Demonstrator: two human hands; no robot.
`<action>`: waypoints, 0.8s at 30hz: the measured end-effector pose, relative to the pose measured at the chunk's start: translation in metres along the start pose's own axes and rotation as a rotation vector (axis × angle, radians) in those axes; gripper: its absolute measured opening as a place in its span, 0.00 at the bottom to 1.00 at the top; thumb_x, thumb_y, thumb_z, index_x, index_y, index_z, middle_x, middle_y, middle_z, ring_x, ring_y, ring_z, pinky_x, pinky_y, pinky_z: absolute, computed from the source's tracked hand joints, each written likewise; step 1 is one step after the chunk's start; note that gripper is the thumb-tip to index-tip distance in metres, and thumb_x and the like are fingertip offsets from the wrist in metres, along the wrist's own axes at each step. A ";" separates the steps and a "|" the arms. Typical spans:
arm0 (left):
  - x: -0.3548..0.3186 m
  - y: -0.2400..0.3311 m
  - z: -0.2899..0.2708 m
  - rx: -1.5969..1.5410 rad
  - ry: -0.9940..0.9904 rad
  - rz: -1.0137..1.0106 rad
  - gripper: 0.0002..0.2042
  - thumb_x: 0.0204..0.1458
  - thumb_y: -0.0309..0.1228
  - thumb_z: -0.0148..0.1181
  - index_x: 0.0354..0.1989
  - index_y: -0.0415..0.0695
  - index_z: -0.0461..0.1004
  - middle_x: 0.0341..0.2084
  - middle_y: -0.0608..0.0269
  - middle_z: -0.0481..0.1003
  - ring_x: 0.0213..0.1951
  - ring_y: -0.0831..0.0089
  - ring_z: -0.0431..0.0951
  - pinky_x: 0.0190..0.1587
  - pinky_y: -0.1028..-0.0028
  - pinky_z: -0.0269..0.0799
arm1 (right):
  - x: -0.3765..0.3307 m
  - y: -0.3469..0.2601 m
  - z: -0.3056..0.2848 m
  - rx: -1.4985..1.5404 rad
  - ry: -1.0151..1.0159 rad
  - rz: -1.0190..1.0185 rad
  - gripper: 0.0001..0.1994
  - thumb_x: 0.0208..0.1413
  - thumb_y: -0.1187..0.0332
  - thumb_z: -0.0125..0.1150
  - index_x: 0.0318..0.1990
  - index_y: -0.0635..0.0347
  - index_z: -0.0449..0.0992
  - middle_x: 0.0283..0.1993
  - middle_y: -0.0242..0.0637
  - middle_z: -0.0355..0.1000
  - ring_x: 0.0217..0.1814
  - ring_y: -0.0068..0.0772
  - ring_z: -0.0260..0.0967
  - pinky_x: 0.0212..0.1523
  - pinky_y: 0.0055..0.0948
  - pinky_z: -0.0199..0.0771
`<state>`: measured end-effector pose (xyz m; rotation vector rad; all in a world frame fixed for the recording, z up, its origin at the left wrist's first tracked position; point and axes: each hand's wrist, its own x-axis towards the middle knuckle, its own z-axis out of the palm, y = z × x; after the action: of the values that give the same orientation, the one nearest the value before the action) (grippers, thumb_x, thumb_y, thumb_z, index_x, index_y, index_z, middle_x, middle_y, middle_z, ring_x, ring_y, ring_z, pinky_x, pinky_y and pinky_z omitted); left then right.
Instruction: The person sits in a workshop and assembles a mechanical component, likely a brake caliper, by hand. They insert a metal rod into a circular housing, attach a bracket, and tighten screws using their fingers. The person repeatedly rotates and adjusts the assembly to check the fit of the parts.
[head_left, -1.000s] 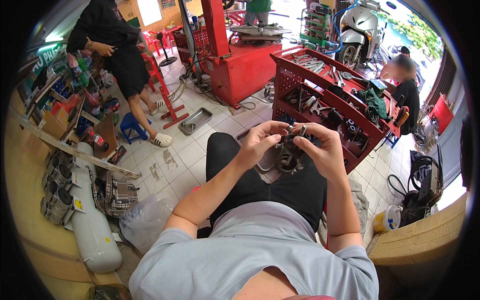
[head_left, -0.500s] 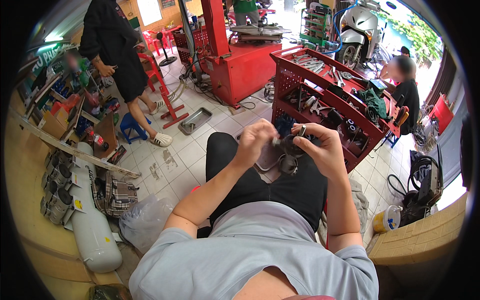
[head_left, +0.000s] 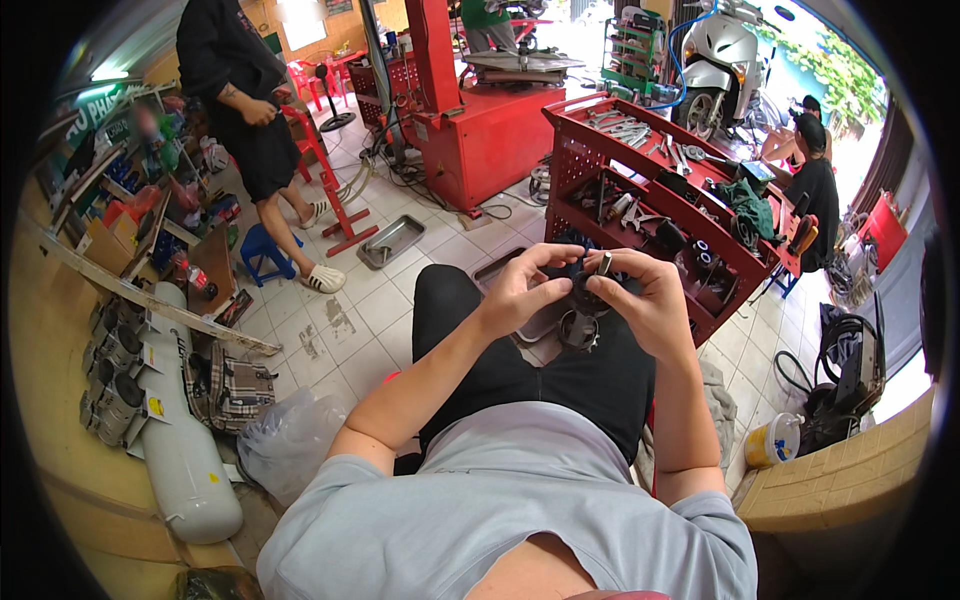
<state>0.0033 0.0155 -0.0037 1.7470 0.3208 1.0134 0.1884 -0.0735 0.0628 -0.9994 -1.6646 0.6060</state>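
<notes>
Above my lap, both hands meet on a dark metal machine part (head_left: pixel 578 328), whose exact kind I cannot make out. A round, ring-like end with a notched rim hangs at its lower side, and a pale metal pin (head_left: pixel 605 263) sticks up from it by my right fingers. My right hand (head_left: pixel 645 297) is closed round the part's right side, thumb pressed on it. My left hand (head_left: pixel 528 292) pinches its left side with thumb and fingertips. The fingers hide much of the part's upper side.
Right of my knees stands a red tool cart (head_left: pixel 640 170) with wrenches and loose parts. A metal tray (head_left: pixel 490 272) lies partly hidden beyond my hands; another tray (head_left: pixel 391 243) sits on the tiles. One person (head_left: pixel 240 110) stands at left, another (head_left: pixel 815 190) sits at right.
My left hand, blurred and raised beside the part before, has come down and right onto it. My right hand keeps its grip. The standing person has moved slightly to the right.
</notes>
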 end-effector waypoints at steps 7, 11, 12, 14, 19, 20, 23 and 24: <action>0.001 0.001 0.001 -0.020 -0.069 -0.009 0.30 0.51 0.41 0.59 0.61 0.41 0.65 0.51 0.60 0.72 0.55 0.73 0.68 0.53 0.72 0.62 | 0.000 0.002 0.002 0.037 0.022 -0.025 0.08 0.51 0.74 0.66 0.38 0.68 0.80 0.36 0.37 0.78 0.38 0.24 0.74 0.42 0.24 0.72; 0.000 0.017 0.007 -0.025 -0.133 -0.059 0.38 0.48 0.50 0.58 0.64 0.39 0.61 0.57 0.60 0.68 0.59 0.70 0.65 0.59 0.70 0.57 | 0.001 0.003 0.001 0.040 0.018 -0.024 0.08 0.51 0.74 0.66 0.38 0.68 0.80 0.35 0.37 0.78 0.37 0.23 0.73 0.42 0.24 0.72; -0.001 0.018 0.009 -0.055 -0.141 -0.063 0.39 0.47 0.52 0.58 0.64 0.39 0.60 0.58 0.60 0.67 0.60 0.69 0.65 0.59 0.70 0.57 | 0.001 0.001 0.002 0.043 0.013 -0.015 0.08 0.51 0.74 0.66 0.38 0.68 0.80 0.35 0.37 0.78 0.37 0.23 0.73 0.42 0.24 0.72; 0.001 0.005 0.006 -0.131 -0.137 -0.040 0.40 0.49 0.54 0.56 0.64 0.38 0.60 0.58 0.58 0.67 0.60 0.69 0.65 0.59 0.71 0.56 | 0.001 0.000 0.002 0.041 -0.002 0.000 0.08 0.51 0.75 0.66 0.39 0.68 0.80 0.37 0.37 0.78 0.40 0.23 0.73 0.44 0.24 0.71; 0.001 0.007 0.008 -0.179 -0.064 -0.011 0.37 0.53 0.60 0.50 0.58 0.36 0.63 0.54 0.56 0.68 0.57 0.69 0.66 0.57 0.73 0.57 | 0.001 -0.003 0.000 0.013 -0.043 0.083 0.08 0.51 0.75 0.67 0.39 0.68 0.80 0.40 0.37 0.79 0.46 0.26 0.74 0.52 0.27 0.71; 0.000 0.008 0.010 -0.181 -0.030 -0.006 0.34 0.55 0.60 0.48 0.51 0.37 0.68 0.50 0.55 0.70 0.55 0.69 0.67 0.55 0.72 0.58 | 0.001 0.000 0.001 0.018 -0.028 0.045 0.08 0.51 0.75 0.67 0.38 0.68 0.80 0.39 0.37 0.79 0.44 0.26 0.74 0.49 0.26 0.71; -0.003 -0.016 -0.006 -0.259 0.171 0.074 0.26 0.62 0.55 0.41 0.28 0.41 0.69 0.38 0.55 0.73 0.47 0.69 0.69 0.50 0.73 0.59 | 0.001 0.005 0.005 0.019 -0.009 -0.036 0.08 0.50 0.74 0.67 0.38 0.68 0.80 0.36 0.37 0.78 0.40 0.24 0.73 0.45 0.24 0.71; -0.001 -0.018 -0.011 -0.301 0.249 0.109 0.28 0.64 0.52 0.39 0.19 0.43 0.67 0.33 0.56 0.73 0.45 0.70 0.70 0.48 0.73 0.59 | 0.001 0.005 0.005 0.007 -0.013 -0.031 0.08 0.50 0.74 0.67 0.37 0.68 0.80 0.36 0.37 0.78 0.40 0.24 0.73 0.46 0.24 0.71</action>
<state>-0.0012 0.0297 -0.0185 1.3812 0.2173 1.2917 0.1850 -0.0698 0.0573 -0.9642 -1.6849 0.5983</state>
